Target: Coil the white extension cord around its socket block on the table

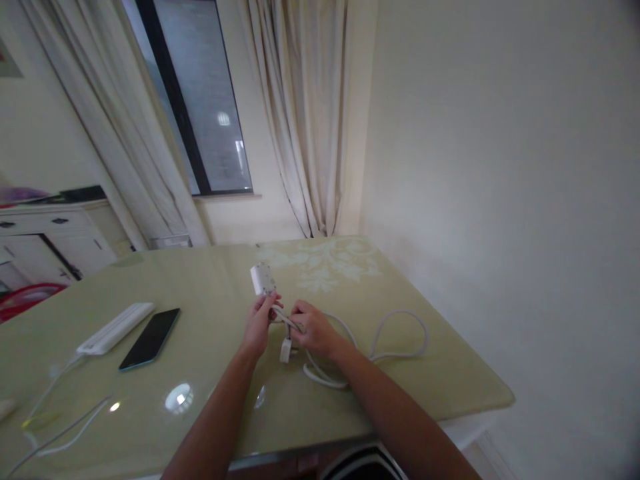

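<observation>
My left hand (259, 327) grips a small white adapter block (263, 279) that sticks up above the fingers. My right hand (311, 328) pinches the white cable (400, 333) close beside the left hand, and a white plug (285, 350) hangs just below both hands. The rest of the cable lies in loose loops on the pale green table (440, 380) to the right of my right forearm.
A white power strip (116, 328) and a dark phone (150, 338) lie side by side on the left of the table, with thin white cords (65, 427) trailing toward the near left edge. Curtains, a window and a white cabinet (55, 240) stand behind; a wall runs along the right.
</observation>
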Available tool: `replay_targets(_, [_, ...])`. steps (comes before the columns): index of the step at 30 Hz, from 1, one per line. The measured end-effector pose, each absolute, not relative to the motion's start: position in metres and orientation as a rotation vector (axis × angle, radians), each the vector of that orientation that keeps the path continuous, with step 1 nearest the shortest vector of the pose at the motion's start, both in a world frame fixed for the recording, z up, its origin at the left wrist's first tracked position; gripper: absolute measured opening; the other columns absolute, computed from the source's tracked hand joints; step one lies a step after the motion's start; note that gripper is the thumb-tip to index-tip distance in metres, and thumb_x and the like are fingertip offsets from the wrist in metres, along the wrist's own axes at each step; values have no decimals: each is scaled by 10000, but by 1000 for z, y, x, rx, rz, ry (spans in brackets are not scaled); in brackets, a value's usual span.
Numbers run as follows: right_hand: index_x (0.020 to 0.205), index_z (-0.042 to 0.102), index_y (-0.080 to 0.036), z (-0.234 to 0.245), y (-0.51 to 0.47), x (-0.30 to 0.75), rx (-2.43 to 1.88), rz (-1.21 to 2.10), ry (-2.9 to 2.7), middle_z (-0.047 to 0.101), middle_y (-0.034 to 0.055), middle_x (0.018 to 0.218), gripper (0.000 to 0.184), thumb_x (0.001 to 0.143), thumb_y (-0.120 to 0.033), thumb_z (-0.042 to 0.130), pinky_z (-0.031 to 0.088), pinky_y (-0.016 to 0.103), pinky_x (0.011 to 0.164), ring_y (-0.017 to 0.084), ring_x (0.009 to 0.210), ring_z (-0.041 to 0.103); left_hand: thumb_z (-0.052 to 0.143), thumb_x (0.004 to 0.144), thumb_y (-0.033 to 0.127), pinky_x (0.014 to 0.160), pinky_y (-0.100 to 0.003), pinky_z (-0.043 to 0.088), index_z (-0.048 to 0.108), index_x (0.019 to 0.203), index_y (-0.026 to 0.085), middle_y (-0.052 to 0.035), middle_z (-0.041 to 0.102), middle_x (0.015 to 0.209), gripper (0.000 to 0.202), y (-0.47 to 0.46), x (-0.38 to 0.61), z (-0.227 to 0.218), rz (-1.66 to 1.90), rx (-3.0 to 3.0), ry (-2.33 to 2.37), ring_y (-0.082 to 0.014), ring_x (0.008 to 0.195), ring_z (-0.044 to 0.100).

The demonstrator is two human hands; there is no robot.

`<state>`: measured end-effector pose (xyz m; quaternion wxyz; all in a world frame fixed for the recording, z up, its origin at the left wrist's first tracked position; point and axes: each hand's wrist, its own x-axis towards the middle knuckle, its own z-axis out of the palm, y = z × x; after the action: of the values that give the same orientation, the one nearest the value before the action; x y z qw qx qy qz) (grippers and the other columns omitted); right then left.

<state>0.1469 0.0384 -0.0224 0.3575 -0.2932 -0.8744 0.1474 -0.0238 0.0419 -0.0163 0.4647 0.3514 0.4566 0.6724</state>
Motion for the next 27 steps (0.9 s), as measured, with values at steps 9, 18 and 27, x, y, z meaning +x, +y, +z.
replay_targets(9, [1147, 688, -189, -22, 41, 154, -787, 192, -2266, 589, 54, 1034, 222, 940, -164, 612, 501, 275, 838, 164, 900, 574, 738, 723, 651, 476, -189, 350, 746, 784, 122, -11, 589, 585, 532, 42, -26, -21, 1574, 1004, 1117, -82, 507, 469])
replay_targets(18, [1278, 649, -233, -11, 41, 164, -480, -356, -2339, 667, 85, 1066, 305, 998, -159, 553, 502, 323, 840, 195, 955, 597, 707, 845, 499, 334, -137, 187, 681, 862, 140, 39, 558, 522, 360, 36, -30, -14, 1274, 737, 889, -27, 337, 347])
replay_targets(27, [1370, 601, -234, -10, 33, 166, -405, -358, -2217, 701, 82, 1012, 384, 1005, -141, 524, 475, 347, 845, 191, 937, 623, 661, 902, 311, 533, -212, 513, 715, 888, 117, -51, 705, 753, 202, 32, -28, -15, 1011, 609, 620, -128, 603, 642])
